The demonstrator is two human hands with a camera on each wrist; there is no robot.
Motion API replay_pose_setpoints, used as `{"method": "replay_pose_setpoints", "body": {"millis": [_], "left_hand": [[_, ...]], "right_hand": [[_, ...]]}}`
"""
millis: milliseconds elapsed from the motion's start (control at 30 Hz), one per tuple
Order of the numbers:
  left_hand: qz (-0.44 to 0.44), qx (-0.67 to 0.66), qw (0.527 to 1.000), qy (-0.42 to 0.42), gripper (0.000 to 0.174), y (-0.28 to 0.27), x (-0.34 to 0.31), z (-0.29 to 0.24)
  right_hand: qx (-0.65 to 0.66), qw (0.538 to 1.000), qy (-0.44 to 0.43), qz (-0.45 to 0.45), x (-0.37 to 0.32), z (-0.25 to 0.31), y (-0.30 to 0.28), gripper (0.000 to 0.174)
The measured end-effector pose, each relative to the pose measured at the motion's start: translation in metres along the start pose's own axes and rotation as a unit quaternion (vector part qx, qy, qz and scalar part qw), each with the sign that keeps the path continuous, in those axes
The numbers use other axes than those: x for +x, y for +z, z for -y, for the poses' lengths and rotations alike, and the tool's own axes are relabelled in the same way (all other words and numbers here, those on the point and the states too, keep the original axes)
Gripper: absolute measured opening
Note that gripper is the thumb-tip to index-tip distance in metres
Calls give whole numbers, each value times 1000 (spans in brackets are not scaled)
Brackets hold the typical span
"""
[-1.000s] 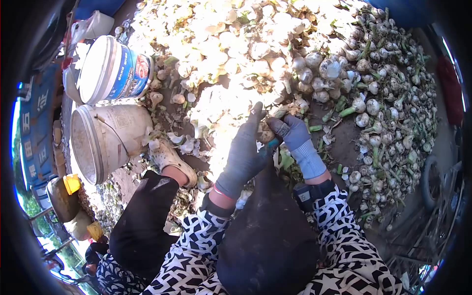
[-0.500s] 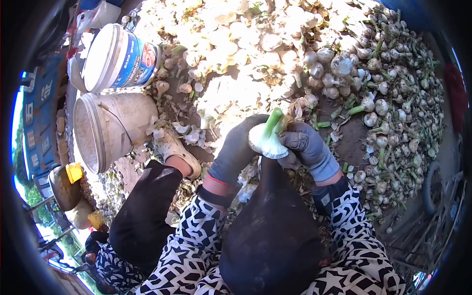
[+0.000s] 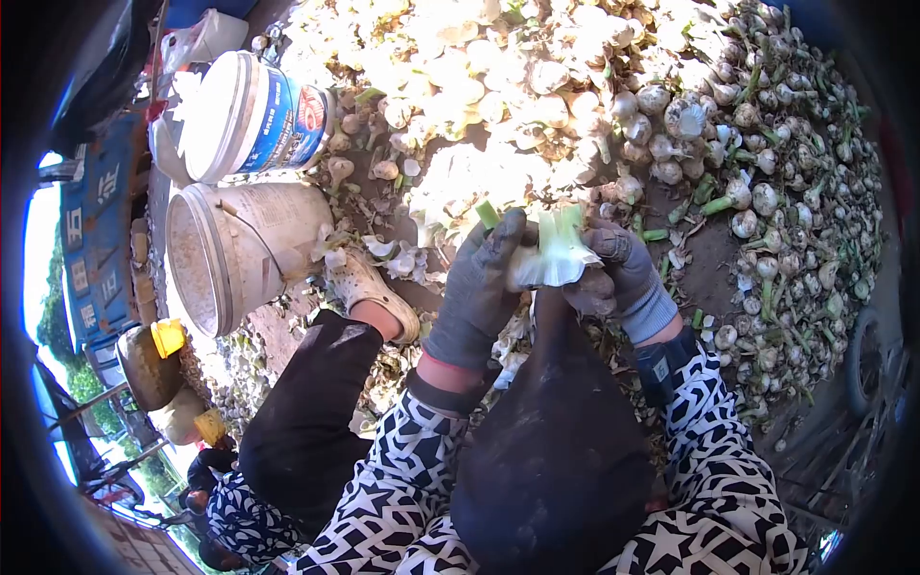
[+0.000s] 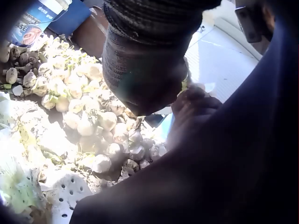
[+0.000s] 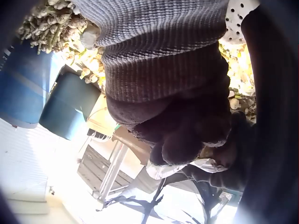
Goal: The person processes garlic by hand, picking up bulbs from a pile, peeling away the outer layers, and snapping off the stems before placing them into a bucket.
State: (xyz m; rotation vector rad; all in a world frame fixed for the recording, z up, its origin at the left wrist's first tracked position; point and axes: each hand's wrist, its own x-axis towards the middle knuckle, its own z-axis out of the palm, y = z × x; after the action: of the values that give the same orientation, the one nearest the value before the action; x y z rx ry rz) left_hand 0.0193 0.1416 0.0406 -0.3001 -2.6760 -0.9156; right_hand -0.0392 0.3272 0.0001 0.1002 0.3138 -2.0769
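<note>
Both hands wear grey knit gloves and meet above the dark-clad knee. The left hand (image 3: 474,292) grips a garlic bulb, mostly hidden behind its fingers; a cut green stem (image 3: 488,214) pokes out past the thumb. Between the hands stretches a wide strip of white-and-green garlic skin (image 3: 558,251), its right side pinched by the right hand (image 3: 615,273). In the right wrist view, pale papery skin (image 5: 161,171) shows below the curled fingers. The left wrist view shows the back of the left glove (image 4: 145,79), its grip hidden.
A large heap of garlic bulbs (image 3: 537,81) spreads ahead, and bulbs with stems (image 3: 767,220) pile up on the right. On the left stand a blue-labelled bucket (image 3: 273,125) and a tipped white bucket (image 3: 254,244), near a foot in a perforated clog (image 3: 369,287). Another person (image 3: 254,513) sits at lower left.
The garlic has been brought up and turned between both hands. Since half a second ago, its outer skin has spread into a strip toward the right hand, while the stem leans to the left.
</note>
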Motion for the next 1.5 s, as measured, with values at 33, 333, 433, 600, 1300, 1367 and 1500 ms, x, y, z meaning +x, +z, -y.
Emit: {"method": "replay_pose_setpoints", "body": {"millis": [33,333,433,600,1300,1367,1500], "left_hand": [[-10,-266,961,-77,35,3,-1,2],[-142,-834,344,-408,33,-10,30,-4],[-198,-793,365,-445,33,-6,30,10],[-182,-811,349,-434,37,-26,8,54],[19,-271,939,-209,69,48,17,-28],[22,-190,964,-187,66,39,16,-29],[24,-144,977,-155,65,26,17,-40]], "right_hand": [[47,997,-9,66,-10,5,-2,34],[-98,972,-155,-146,-147,-8,38,57],[67,961,-184,-193,-206,-38,-14,60],[-769,520,290,-232,-160,2,-7,38],[-471,831,-190,-226,-11,31,-10,22],[-416,846,-227,-243,-16,21,-12,20],[-482,811,-233,-237,-18,15,5,20]]}}
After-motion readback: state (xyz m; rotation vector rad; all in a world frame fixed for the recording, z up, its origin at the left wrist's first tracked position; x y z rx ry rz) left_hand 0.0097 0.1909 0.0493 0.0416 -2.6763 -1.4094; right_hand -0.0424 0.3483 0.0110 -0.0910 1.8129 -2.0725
